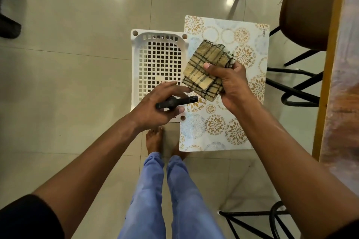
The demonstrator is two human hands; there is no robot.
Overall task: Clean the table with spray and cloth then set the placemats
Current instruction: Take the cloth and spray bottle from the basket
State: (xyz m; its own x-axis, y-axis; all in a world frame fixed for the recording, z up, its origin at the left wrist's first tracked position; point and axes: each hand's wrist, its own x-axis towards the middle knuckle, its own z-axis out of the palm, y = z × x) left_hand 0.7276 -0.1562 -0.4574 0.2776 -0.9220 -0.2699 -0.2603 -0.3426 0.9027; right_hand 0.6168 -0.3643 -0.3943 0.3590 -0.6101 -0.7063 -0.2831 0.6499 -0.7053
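My right hand (232, 85) grips a folded yellow cloth with black checks (206, 68), held up above the floor. My left hand (155, 106) holds the black head of a spray bottle (175, 101), its nozzle pointing right toward the cloth; the bottle's body is hidden under the hand. Below both hands, a patterned placemat (223, 122) with gold and blue flower rings lies across the right side of a white plastic basket (157, 60) on the floor. The table's wooden edge (330, 75) runs down the right side of the view.
A brown chair seat (307, 6) with black metal legs (291, 87) stands beside the table at upper right. Another black chair frame (258, 219) sits at lower right. My bare feet (154, 139) stand on the tiled floor just behind the basket.
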